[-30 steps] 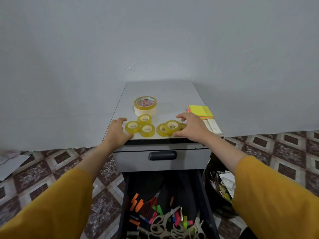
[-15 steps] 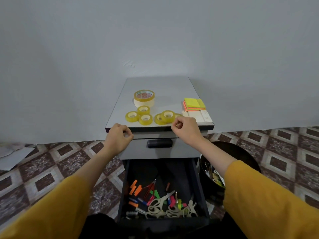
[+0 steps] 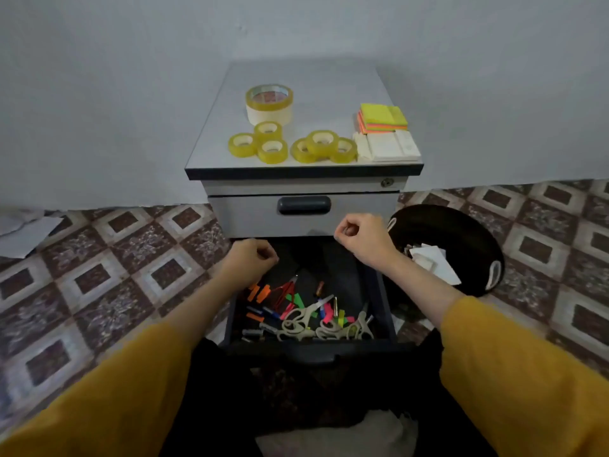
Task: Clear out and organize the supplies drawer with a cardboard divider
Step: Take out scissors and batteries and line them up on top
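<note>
The cabinet's lower drawer (image 3: 313, 350) is pulled open toward me. Inside lie beige-handled scissors (image 3: 301, 319), red-handled scissors, markers and coloured clips in a loose heap. My left hand (image 3: 250, 262) hovers over the drawer's back left corner, fingers curled, holding nothing. My right hand (image 3: 359, 239) is curled too, in front of the closed upper drawer (image 3: 247, 216), also holding nothing. On the cabinet top (image 3: 329, 84) sit a large tape roll (image 3: 269, 103), several small yellow tape rolls (image 3: 324, 147), a sticky-note stack (image 3: 382, 118) and white pads (image 3: 387, 148).
A black round bin (image 3: 461, 232) with paper scraps stands right of the drawer, close to my right forearm. White paper (image 3: 23, 232) lies on the patterned tile floor at the far left. A grey wall rises behind the cabinet.
Both hands let go of the small tape rolls on the cabinet top and dropped to the open drawer, fingers curling. My view tilted down, showing the whole drawer.
</note>
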